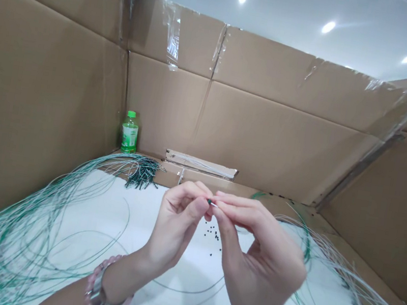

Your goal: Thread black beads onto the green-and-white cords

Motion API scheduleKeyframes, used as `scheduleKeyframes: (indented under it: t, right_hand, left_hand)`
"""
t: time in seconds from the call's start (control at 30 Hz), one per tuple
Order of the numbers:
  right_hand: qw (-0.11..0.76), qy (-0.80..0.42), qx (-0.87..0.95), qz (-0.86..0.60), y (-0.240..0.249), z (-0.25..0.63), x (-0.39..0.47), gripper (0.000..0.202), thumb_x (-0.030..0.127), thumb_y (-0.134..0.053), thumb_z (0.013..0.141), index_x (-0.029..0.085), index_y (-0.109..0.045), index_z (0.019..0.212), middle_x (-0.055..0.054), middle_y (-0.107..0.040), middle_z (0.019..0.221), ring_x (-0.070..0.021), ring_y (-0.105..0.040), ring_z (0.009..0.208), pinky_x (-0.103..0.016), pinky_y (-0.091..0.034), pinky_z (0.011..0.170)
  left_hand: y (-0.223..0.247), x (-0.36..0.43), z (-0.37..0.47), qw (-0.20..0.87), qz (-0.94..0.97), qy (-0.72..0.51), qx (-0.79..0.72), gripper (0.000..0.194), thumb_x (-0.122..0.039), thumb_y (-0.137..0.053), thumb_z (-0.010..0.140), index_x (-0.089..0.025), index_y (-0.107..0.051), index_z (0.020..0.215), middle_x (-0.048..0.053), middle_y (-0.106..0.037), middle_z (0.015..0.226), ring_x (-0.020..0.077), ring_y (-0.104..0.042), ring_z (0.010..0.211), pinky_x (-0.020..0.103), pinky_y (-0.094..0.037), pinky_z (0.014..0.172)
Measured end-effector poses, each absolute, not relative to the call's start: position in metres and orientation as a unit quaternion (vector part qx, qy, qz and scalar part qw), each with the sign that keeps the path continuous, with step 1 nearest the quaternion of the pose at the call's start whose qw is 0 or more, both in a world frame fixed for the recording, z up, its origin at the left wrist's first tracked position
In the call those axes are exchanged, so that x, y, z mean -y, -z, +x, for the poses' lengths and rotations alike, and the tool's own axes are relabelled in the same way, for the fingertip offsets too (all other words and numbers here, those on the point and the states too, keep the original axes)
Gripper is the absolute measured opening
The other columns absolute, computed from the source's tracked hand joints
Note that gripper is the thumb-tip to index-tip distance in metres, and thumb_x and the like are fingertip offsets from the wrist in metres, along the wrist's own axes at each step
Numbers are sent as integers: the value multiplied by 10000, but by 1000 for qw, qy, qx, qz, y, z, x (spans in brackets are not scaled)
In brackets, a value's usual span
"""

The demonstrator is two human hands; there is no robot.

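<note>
Wire end [214,204] between left fingers [190,190] and right fingers [238,212], at their tips

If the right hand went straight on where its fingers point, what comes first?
Probably the small dark piece in the left hand, then that hand itself; any gap is too small to judge.

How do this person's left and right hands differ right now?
The left hand has a pink beaded bracelet and a metallic band at its wrist; the right hand shows neither. The left hand's fingertips are at the dark end of a tiny piece, the right hand's at its pale end. The right hand looks larger in the picture than the left hand. Both are bare and pinching.
</note>
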State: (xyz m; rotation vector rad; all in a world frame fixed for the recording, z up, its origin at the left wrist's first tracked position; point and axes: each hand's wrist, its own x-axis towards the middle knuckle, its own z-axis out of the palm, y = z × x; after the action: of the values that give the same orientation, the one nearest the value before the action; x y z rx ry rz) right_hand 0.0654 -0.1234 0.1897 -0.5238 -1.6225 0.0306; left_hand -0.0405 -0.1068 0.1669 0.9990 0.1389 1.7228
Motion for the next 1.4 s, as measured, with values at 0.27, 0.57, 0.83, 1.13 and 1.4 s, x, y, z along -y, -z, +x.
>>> scheduleKeyframes:
  t: [0.27,0.57,0.83,1.13,1.4]
  right_hand:
    - [648,-9,723,-240,-190,69,122,197,-9,-657,763,183,-660,807,18,-703,803,-91,-666,765,-192,-546,631]
    - [649,-31,721,-242,-190,67,121,204,-10,-655,764,187,-662,816,29,-705,808,-86,-659,753,-189,-534,604]
    - [643,-6,723,-251,-191,70,123,174,14,-672,770,184,-652,795,34,-693,730,-76,-599,641,-214,-485,541]
    - [646,-122,723,-211,-193,74,114,192,28,-692,755,214,-712,800,35,-685,637,-106,-601,545,-240,-446,469]
    - [657,-83,711,-237,-192,72,113,191,46,-660,785,229,-707,816,31,-690,685,-106,-599,589,-234,-451,479]
  left_hand:
    - [-164,106,-40,532,428,-726,-80,141,-295,-723,777,-195,-684,685,-32,-575,671,41,-523,577,164,-459,606]
    - [-167,107,-39,533,422,-727,-97,201,-331,-737,760,-175,-647,671,-32,-568,666,48,-514,559,186,-446,586]
    - [-164,103,-42,471,470,-738,-111,166,-301,-726,772,-175,-655,692,-20,-596,671,39,-526,535,147,-461,532]
    - [-164,98,-52,435,544,-708,-117,76,-236,-673,817,-221,-716,756,-2,-624,708,54,-550,572,145,-472,510]
    - [-176,101,-59,348,568,-726,-174,128,-246,-694,793,-185,-705,681,8,-637,643,58,-527,503,157,-469,462]
